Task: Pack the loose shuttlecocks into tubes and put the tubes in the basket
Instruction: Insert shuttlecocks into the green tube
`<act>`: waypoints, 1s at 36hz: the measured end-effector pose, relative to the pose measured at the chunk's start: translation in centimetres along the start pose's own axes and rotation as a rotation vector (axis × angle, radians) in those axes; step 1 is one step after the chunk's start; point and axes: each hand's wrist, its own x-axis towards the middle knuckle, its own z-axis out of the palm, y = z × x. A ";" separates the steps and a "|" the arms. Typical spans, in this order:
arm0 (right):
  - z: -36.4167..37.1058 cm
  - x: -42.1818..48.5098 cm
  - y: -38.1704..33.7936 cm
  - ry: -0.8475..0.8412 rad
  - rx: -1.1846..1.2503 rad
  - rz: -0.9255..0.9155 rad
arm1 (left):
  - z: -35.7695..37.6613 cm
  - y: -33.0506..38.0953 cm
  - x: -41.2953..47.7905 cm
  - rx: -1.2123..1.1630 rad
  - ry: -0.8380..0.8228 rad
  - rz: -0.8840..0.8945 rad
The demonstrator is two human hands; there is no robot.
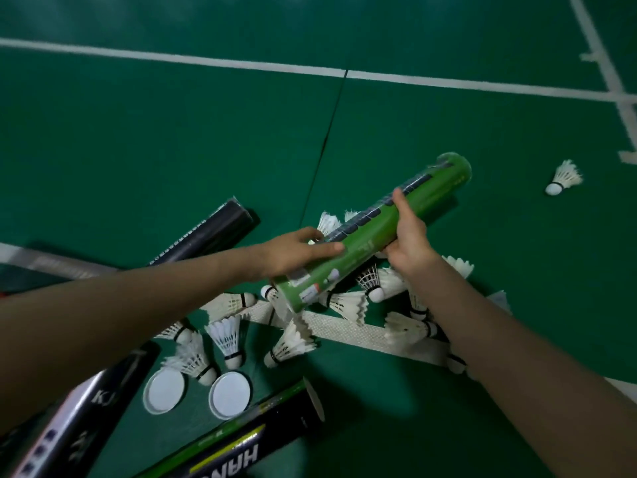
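Above the loose shuttlecocks (348, 303), both hands, left (293, 255) and right (410, 241), grip the green tube (372, 232).

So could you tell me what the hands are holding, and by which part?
Both grip the green shuttlecock tube: left hand near its lower end, right hand around its middle.

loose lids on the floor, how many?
2. Both white, side by side near the bottom: left lid, right lid, between the black tubes. Others may be hidden under arms or tubes.
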 end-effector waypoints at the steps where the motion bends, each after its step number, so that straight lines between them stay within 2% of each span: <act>1: 0.2 -0.3 -0.3 -0.014 -0.006 -0.005 | -0.1 0.2 0.3 -0.057 -0.026 -0.014; 6: 2.0 -3.0 -1.7 -0.175 -0.104 -0.081 | 0.5 1.5 0.7 -0.308 -0.060 0.111; 10: 2.8 -5.5 -2.2 -0.297 -0.263 -0.074 | 0.4 3.0 0.6 -0.463 0.044 0.098; 17: 3.7 -6.9 -2.2 -0.394 -0.381 -0.025 | -0.4 3.0 -1.3 -0.352 -0.010 0.082; 20: 2.6 -6.7 -3.9 -0.411 -0.508 -0.017 | -1.3 2.1 -1.1 -0.278 -0.023 0.101; 24: -0.3 -7.5 -5.3 -0.365 -0.875 -0.079 | -1.2 1.2 0.9 -0.050 0.247 0.161; 26: -2.0 -8.0 -5.4 -0.350 -0.933 -0.075 | -0.8 1.0 2.0 0.092 0.368 0.209; 28: -3.7 -8.5 -5.2 -0.332 -0.927 -0.044 | 0.0 0.8 2.8 0.076 0.420 0.263; 31: -5.7 -9.3 -4.2 -0.333 -0.988 -0.018 | 1.1 0.7 4.2 -0.205 0.410 0.272; 36: -6.5 -11.0 -2.5 -0.402 -1.104 -0.019 | 1.9 1.4 4.9 -1.050 0.354 0.107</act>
